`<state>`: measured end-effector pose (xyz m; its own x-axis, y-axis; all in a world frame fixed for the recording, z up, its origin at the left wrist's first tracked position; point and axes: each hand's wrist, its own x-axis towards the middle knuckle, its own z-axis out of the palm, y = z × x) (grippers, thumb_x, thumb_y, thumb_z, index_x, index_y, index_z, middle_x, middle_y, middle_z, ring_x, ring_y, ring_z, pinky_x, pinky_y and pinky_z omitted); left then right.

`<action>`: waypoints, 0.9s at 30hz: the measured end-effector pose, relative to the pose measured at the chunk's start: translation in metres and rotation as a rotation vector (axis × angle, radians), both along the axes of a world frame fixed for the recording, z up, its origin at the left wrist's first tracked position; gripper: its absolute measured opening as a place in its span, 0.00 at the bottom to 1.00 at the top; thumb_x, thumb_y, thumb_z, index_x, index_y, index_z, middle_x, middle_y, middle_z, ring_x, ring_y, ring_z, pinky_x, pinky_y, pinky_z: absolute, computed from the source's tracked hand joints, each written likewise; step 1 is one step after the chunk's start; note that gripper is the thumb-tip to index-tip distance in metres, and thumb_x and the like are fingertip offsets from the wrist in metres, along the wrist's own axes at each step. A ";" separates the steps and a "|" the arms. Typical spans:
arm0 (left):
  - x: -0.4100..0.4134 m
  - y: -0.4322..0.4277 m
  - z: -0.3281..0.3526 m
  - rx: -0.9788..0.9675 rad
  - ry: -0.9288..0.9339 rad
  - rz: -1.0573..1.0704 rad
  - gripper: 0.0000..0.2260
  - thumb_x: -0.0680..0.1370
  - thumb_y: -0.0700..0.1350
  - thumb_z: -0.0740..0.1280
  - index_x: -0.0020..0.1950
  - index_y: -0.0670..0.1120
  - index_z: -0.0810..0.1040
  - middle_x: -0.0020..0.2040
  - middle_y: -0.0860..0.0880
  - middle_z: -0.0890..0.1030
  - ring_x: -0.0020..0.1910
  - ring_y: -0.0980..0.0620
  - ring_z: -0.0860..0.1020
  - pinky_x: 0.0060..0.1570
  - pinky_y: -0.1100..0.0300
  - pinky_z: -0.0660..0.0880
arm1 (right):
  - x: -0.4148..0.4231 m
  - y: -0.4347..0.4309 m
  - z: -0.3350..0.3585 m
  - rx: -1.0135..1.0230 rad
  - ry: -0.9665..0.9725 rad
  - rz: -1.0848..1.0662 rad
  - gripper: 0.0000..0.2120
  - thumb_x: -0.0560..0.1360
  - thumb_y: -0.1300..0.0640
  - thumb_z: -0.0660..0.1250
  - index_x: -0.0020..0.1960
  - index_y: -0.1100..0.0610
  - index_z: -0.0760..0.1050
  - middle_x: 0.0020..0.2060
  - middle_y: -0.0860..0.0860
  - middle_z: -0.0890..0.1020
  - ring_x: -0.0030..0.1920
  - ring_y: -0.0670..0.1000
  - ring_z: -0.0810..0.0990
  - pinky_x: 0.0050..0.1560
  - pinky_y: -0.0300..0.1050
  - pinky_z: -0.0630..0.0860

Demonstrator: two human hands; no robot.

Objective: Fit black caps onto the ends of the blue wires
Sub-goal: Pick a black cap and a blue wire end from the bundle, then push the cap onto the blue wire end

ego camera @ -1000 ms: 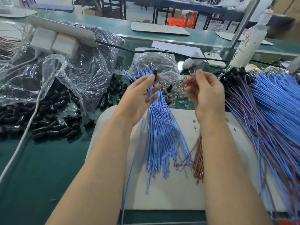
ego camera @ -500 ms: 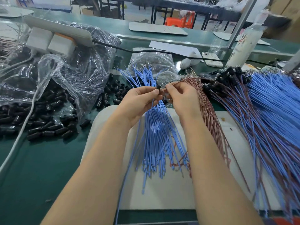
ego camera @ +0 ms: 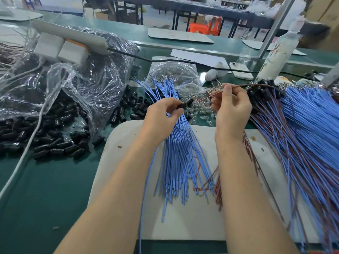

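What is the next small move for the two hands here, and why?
Probably the right hand should ease its reddish wire leftward into the black cap. The left hand pinches that cap, and the wire's tip points toward it, not yet touching.

Caps (ego camera: 55, 145) left of mat (ego camera: 183, 226), wires (ego camera: 176, 162) on mat

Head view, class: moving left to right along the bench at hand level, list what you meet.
Loose black caps → left hand pinching a single cap → right hand holding a brown wire → bundle of capped blue wires.
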<state>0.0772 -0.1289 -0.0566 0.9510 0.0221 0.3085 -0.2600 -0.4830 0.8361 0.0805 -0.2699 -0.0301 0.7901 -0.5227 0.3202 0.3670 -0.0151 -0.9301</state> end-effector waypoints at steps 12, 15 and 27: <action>-0.003 -0.005 0.003 0.148 -0.084 -0.019 0.08 0.78 0.44 0.67 0.56 0.47 0.80 0.48 0.52 0.77 0.47 0.56 0.74 0.42 0.75 0.64 | 0.002 0.000 0.000 -0.137 0.010 0.002 0.08 0.80 0.58 0.61 0.43 0.53 0.74 0.32 0.48 0.79 0.31 0.46 0.77 0.37 0.45 0.76; -0.004 -0.005 0.004 0.139 -0.078 -0.019 0.09 0.78 0.44 0.67 0.57 0.47 0.80 0.48 0.51 0.77 0.47 0.56 0.74 0.47 0.70 0.64 | 0.001 0.002 0.001 -0.188 0.026 0.008 0.10 0.80 0.57 0.61 0.41 0.50 0.74 0.32 0.48 0.79 0.31 0.46 0.77 0.41 0.49 0.77; -0.008 -0.007 0.006 0.164 -0.101 -0.033 0.08 0.78 0.43 0.67 0.56 0.45 0.80 0.48 0.49 0.79 0.48 0.54 0.75 0.47 0.68 0.66 | 0.001 0.005 -0.003 -0.368 0.088 0.061 0.08 0.79 0.54 0.63 0.44 0.55 0.76 0.33 0.47 0.80 0.35 0.47 0.79 0.45 0.51 0.79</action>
